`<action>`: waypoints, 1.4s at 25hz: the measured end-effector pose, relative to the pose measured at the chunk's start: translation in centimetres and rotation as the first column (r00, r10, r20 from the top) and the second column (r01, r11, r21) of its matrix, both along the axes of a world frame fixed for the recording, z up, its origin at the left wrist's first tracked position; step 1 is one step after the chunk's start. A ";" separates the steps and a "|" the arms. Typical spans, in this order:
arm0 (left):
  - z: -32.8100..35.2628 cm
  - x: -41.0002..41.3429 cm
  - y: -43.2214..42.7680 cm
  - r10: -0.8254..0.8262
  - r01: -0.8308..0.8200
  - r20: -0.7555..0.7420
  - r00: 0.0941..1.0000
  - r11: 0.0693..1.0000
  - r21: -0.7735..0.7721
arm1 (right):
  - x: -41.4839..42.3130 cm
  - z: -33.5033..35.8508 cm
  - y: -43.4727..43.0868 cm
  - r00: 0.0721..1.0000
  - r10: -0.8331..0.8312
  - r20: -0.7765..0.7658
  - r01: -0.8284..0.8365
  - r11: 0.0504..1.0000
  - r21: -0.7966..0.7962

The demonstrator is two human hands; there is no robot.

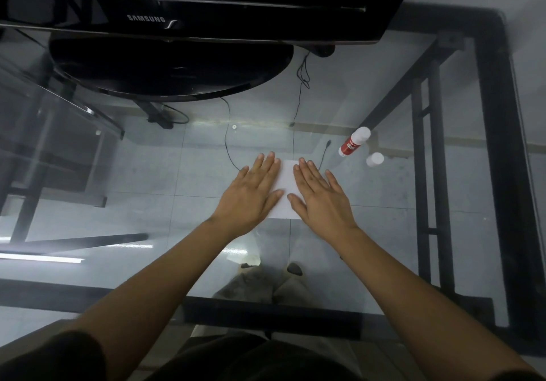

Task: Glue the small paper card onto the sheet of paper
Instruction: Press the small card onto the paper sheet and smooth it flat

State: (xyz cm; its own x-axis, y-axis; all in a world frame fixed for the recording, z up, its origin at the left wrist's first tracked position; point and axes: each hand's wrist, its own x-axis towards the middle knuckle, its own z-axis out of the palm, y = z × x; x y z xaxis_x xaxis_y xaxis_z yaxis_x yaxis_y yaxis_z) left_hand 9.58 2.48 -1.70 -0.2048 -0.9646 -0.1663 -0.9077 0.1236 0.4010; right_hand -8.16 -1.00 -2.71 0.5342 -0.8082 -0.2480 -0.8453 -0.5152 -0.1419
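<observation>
A white sheet of paper (286, 182) lies flat on the glass table, mid-frame. My left hand (253, 194) rests flat on its left part, fingers spread and holding nothing. My right hand (322, 197) presses flat on its right part in the same way. Only a strip of paper shows between the hands; I cannot tell the small card apart from the sheet. A red-and-white glue stick (353, 141) lies on its side to the right, beyond my right hand, with its white cap (374, 159) standing separately beside it.
The glass table (147, 173) has a black frame along its right and near edges. A black monitor (189, 5) on a round base (171, 67) stands at the back left. Thin black cables (227, 144) run just behind the paper.
</observation>
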 end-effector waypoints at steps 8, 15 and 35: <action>-0.7 1.7 3.5 -0.411 0.384 0.218 0.885 0.910 0.157 | 0.0 0.1 0.0 1.000 0.012 -0.021 -0.012 1.000 -0.001; 0.0 1.4 1.6 -0.198 0.198 0.076 0.977 0.980 0.014 | -0.2 0.1 0.0 1.000 0.011 -0.021 -0.011 1.000 -0.023; -1.4 -0.3 0.6 -0.106 0.101 0.183 0.977 0.994 0.037 | -3.9 1.9 4.5 0.993 0.106 -0.049 -0.103 0.993 0.066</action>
